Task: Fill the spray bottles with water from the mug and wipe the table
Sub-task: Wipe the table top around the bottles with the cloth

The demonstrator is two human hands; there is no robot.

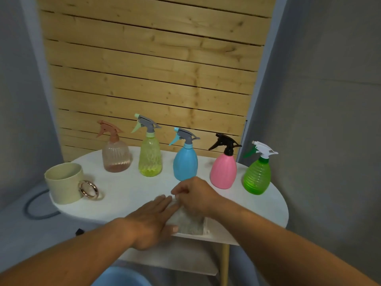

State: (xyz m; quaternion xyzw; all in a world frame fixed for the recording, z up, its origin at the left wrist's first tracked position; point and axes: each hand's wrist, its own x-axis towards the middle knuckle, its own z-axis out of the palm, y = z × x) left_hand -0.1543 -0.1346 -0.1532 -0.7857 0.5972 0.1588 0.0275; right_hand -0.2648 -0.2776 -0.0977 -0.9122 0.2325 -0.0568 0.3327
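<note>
The left hand (153,219) is pressing flat, fingers straight, on a grey cloth (188,222) at the desk's (266,207) near edge; the right hand (194,196) is pinching its far corner; soft and limp, it is likely best gathered by an edge; five spray bottles (185,164) are standing behind, the mug (64,182) left.
</note>
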